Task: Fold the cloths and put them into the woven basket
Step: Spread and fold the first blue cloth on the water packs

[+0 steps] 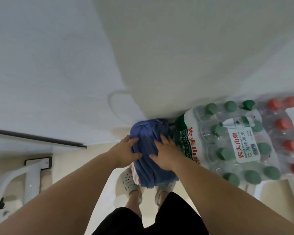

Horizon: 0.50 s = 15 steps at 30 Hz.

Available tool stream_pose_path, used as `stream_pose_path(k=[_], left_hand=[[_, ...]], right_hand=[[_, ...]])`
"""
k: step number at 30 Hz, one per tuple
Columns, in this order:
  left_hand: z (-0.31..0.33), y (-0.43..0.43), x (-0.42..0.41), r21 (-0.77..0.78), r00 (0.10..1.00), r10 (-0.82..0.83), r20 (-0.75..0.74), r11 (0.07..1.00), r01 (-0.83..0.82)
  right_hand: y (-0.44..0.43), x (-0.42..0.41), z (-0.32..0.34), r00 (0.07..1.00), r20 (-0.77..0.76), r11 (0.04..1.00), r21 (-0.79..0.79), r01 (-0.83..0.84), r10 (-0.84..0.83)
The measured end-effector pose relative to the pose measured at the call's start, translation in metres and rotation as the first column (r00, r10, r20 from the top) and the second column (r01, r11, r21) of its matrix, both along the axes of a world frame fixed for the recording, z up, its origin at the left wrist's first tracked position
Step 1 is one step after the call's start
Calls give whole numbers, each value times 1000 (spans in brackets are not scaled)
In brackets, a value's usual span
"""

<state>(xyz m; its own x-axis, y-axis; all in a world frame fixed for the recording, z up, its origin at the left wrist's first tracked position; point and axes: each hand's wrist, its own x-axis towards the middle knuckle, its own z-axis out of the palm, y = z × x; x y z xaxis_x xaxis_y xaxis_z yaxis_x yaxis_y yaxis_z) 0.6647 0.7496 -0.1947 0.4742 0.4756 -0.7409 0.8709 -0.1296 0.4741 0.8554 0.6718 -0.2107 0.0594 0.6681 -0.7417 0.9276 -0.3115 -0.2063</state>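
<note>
A bundle of blue cloth (148, 150) sits low in front of me, above my feet. My left hand (126, 154) lies on its left side, fingers spread flat against the fabric. On the bundle's right side rests my right hand (165, 156), its fingers also spread and pressing down. A bit of white and red material (136, 177) peeks out under the cloth's lower left. The woven basket itself is hidden from me.
A shrink-wrapped pack of green-capped water bottles (231, 145) stands right beside the cloth, and a red-capped pack (288, 134) lies further right. White walls (176, 48) meet in a corner just behind. A white frame (32, 173) stands at the left. My slippered feet (131, 184) are below.
</note>
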Motion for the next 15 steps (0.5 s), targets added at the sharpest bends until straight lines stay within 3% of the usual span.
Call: stream_pose_path(k=[6,10,13,15], left_hand=[[2,-16,7,-11,999,15,30,1000,-15],[19,-25,7,-20,985,147,93,989,-146],[37,-34,3,-89,924,316,214,948,-304],[47,-42,-2,-79,896,346,280,938,-337]], right_hand=[[-9,-3,17,998,-3,990,130,63,-63],[-17,-3,42,990,-63,962,233,139,-127],[-25,-3,68,980,-122,932,308,190,-160],[-32,-3,87,977,-131,911,355,207,-171]])
